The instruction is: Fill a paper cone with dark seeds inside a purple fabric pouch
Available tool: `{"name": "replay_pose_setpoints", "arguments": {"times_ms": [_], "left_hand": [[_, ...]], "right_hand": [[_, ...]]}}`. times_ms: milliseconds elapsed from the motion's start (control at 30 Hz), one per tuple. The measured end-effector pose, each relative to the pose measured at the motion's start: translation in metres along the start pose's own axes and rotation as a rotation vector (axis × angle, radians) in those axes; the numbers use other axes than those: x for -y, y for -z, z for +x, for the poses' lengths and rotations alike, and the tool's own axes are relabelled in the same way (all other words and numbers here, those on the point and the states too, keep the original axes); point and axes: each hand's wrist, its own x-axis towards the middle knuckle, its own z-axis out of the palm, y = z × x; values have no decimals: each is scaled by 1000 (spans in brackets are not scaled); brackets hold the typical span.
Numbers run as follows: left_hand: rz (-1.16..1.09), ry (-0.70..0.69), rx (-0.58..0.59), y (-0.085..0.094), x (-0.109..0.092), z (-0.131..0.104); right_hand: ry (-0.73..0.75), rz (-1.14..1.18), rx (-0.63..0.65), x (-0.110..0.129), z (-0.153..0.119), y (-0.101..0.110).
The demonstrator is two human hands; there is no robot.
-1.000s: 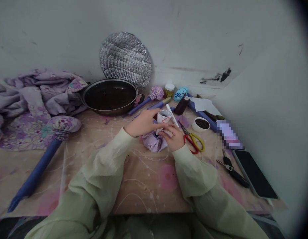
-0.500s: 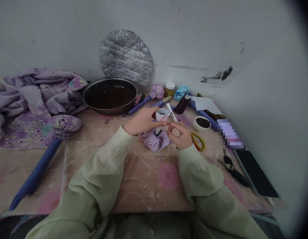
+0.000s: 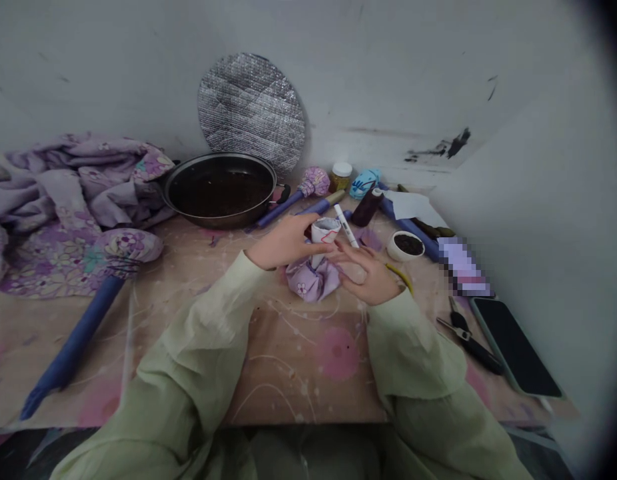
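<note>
While left hand fingers pinch white fabric cup over purple bundle, mid-bench, right hand spread, empty. Risk: loose pinch, cup collapses; marker close, could roll.

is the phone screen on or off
Off, as far as shows: the phone lies flat at the table's right edge, its screen uniformly black.

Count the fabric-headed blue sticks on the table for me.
2 finished: a big one lies at the left, its blue handle running toward the near edge, and a small one lies beside the pan. More blue sticks lie behind the hands; their ends are hidden.
</note>
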Motion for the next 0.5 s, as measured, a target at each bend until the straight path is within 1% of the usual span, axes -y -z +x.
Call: {"name": "replay_pose_setpoints", "arguments": {"times_ms": [100,200,267,367,400,500], "left_hand": [[7,6,1,0,0,0],[7,4,1,-1,1,0],[-8,-10,3,-1,1,0],[-25,-23,0,-1,2,1],[-27,-24,1,-1,2,1],[-31,-19,11,-2,2,1]], "right_hand": [[-4,5,27,1,-1,5],[13,-20,71,2,-1,4],[26,-34,26,2,-1,2],[6,-21,-71,1,0,2],[-2,-21,-78,0,0,2],[-4,-38,-46,-2,0,-1]]}}
